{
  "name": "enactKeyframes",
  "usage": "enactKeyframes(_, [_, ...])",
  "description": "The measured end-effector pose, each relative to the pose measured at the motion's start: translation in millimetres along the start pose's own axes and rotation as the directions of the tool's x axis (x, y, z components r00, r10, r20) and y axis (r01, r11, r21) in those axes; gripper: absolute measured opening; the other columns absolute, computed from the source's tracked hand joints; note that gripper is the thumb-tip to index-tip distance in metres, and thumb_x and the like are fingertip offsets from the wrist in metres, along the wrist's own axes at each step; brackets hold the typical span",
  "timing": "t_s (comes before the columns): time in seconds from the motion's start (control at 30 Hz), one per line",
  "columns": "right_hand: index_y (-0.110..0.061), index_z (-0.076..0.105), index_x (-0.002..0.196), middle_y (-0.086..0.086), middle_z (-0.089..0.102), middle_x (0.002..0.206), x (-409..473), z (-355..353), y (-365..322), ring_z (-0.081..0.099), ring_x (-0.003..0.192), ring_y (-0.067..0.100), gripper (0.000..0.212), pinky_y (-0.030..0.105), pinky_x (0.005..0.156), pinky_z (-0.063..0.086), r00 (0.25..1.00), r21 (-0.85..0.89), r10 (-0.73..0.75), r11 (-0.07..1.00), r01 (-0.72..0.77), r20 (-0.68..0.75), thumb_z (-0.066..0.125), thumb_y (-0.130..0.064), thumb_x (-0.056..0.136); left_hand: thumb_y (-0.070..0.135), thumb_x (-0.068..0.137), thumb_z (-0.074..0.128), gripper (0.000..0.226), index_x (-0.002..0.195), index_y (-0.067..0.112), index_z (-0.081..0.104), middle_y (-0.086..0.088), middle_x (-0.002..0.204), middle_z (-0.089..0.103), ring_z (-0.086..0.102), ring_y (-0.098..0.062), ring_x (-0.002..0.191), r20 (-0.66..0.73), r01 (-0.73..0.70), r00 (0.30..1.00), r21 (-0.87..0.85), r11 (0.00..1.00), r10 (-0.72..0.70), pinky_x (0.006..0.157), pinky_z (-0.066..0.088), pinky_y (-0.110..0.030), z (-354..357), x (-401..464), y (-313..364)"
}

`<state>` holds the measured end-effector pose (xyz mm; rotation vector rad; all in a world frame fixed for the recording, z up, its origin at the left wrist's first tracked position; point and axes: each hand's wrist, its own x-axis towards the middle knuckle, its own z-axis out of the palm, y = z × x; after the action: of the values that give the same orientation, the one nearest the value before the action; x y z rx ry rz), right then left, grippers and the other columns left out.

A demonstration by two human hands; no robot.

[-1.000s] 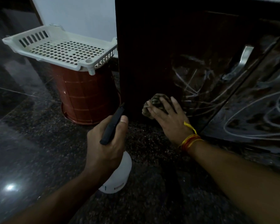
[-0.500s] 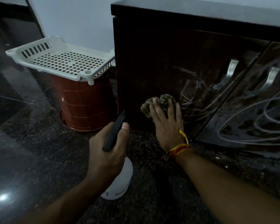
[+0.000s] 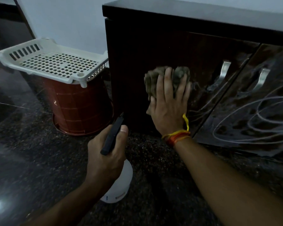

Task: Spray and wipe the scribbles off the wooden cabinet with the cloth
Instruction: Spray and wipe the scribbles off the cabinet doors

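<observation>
A: Closest to the camera, what do you see?

B: The left hand [image 3: 104, 154] at about 6 o'clock, fingers wrapped around the black top of a white spray bottle [image 3: 118, 185], thumb up along the trigger head. The bottle hangs above the dark speckled floor [image 3: 39, 160].

A: And the other hand?

B: The right hand [image 3: 168, 105] is further out, toward 1 o'clock, with orange and yellow threads [image 3: 176, 136] on the wrist. Its fingers are spread nearly straight, pressing a bunched grey-brown cloth [image 3: 178, 75] flat against the left door of the wooden cabinet [image 3: 137, 62].

A: Where are the scribbles?

B: Pale looping scribbles [image 3: 252, 115] cover the door at 3 o'clock, and thinner lines run just right of the cloth. Two metal handles [image 3: 224, 70] sit above them.

A: Anything beyond?

B: At 10 o'clock, a white perforated tray [image 3: 55, 62] rests on an upturned red-brown bucket [image 3: 82, 105], just beside the cabinet, before a pale wall [image 3: 64, 18].
</observation>
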<state>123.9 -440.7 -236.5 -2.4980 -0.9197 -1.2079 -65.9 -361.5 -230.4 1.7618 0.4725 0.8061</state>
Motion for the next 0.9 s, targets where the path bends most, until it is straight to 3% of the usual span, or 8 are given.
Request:
enactKeyframes(0.17, [-0.010,0.022,0.151,0.007,0.007,0.159,-44.6,17.4,12.9,0.011,0.140,0.048,0.070,0.058,0.117,0.013,0.997,-0.059,-0.028,0.998,0.033,0.078,0.059,-0.024,0.093,0.056,0.083,0.050,0.054,0.074,0.003,0.059,-0.019,0.063,0.055,0.048,-0.032,0.044,0.017,-0.006,1.000,-0.044,0.999,0.007,0.039,0.038,-0.039,0.1,-5.2,1.3])
enactKeyframes(0.47, [-0.003,0.026,0.149,0.020,0.025,0.156,25.8,-16.1,11.2,0.016,0.140,0.055,0.061,0.061,0.116,0.015,0.984,0.068,0.134,0.990,-0.127,-0.115,0.045,-0.019,0.093,0.058,0.083,0.049,0.060,0.075,0.000,0.058,-0.019,0.062,0.053,0.047,-0.032,0.044,0.025,0.010,1.000,-0.033,0.999,-0.010,0.040,0.037,-0.040,4.3,-5.3,-2.2])
enactKeyframes(0.6, [-0.003,0.019,0.150,0.018,0.011,0.158,-32.4,10.7,23.7,0.016,0.138,0.056,0.063,0.062,0.116,0.016,0.993,0.021,0.112,0.993,-0.112,0.031,0.044,-0.022,0.095,0.060,0.083,0.048,0.059,0.076,0.002,0.059,-0.016,0.065,0.056,0.047,-0.031,0.045,0.042,0.030,0.999,-0.054,0.998,-0.028,0.043,0.040,-0.042,7.9,-5.7,-2.6])
enactKeyframes(0.7, [-0.005,0.020,0.148,0.016,0.008,0.156,-63.7,23.7,29.9,0.019,0.135,0.056,0.066,0.063,0.115,0.019,0.993,-0.010,0.087,0.996,-0.087,0.084,0.055,-0.019,0.093,0.059,0.084,0.048,0.056,0.075,0.005,0.060,-0.015,0.065,0.056,0.049,-0.030,0.044,0.057,0.026,0.998,-0.042,0.999,-0.024,0.043,0.042,-0.043,7.6,-9.2,-4.6])
enactKeyframes(0.9, [-0.002,0.024,0.146,0.019,0.020,0.154,-16.8,8.0,35.5,0.020,0.136,0.058,0.052,0.060,0.117,0.014,0.994,0.039,0.056,0.998,-0.052,-0.092,0.039,-0.007,0.096,0.058,0.083,0.048,0.060,0.075,-0.001,0.057,-0.016,0.060,0.052,0.048,-0.029,0.044,0.070,0.054,0.996,-0.008,0.999,-0.053,0.041,0.040,-0.040,6.8,-13.4,-13.7])
